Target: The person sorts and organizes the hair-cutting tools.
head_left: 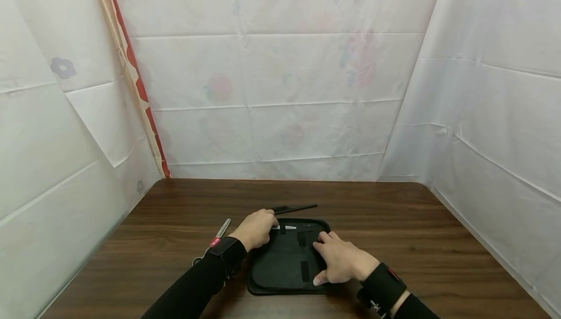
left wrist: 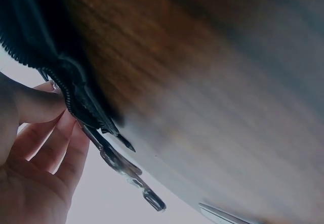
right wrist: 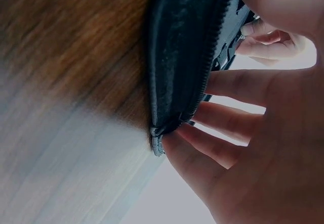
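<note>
A black zip case [head_left: 280, 265] lies on the table, showing its dark inner face with small straps. At its far left corner my left hand [head_left: 256, 229] pinches a silver-bladed tool [head_left: 289, 227], whose blade passes under a strap [head_left: 282, 230]. In the left wrist view the thumb and fingers meet beside the zipped rim [left wrist: 66, 90]; most of the tool is hidden there. My right hand [head_left: 344, 260] rests on the case's right side, fingers spread and thumb apart. Its fingertips touch the zip edge [right wrist: 208, 47] in the right wrist view.
A pair of scissors [head_left: 219, 234] with a red tag lies left of the case, partly behind the left wrist. Beyond the case is a black comb [head_left: 298, 208]. The brown wooden table [head_left: 394, 212] is bordered by white sheets [head_left: 280, 114] at back and sides.
</note>
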`<state>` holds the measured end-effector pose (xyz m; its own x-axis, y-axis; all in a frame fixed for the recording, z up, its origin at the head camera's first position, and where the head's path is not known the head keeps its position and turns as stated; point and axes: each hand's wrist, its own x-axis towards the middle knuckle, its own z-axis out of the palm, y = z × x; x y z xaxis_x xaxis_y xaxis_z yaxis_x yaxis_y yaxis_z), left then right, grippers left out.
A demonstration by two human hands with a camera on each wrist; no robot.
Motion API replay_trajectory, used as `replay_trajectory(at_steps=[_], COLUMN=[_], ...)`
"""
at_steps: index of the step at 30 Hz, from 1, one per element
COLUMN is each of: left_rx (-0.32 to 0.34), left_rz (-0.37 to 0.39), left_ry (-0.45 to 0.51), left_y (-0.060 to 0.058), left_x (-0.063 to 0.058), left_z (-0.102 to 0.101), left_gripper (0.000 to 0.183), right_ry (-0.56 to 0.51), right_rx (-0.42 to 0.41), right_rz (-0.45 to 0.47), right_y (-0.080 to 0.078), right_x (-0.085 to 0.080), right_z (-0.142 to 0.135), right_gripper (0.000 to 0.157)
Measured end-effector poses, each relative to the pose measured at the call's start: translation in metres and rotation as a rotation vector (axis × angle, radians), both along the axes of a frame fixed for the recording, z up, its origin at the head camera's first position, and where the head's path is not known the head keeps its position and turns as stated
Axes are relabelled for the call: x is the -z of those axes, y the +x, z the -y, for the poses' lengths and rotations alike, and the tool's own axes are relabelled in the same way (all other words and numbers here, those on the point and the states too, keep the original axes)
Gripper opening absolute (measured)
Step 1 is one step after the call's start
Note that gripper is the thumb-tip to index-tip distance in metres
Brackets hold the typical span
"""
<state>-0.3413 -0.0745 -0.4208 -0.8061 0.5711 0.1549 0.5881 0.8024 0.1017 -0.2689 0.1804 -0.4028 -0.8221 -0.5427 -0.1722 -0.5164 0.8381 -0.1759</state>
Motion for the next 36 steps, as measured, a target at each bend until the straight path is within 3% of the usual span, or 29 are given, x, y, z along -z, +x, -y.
replay_trajectory(at_steps=[28,36], left_rx=[0.018,-0.001], left_rz=[-0.037,-0.025], left_ry=[0.014,0.088], left_y=[0.002,0.006], left_x=[0.002,-0.004], left_z=[-0.003,0.008], left_gripper=[0.021,0.018], right_ry=[0.013,0.006], right_rx=[0.011,0.003], right_rz=[0.003,-0.002], right_y=[0.0,0.0], right_x=[0.0,0.0], right_z=[0.001,0.0], right_gripper=[0.081,0.08])
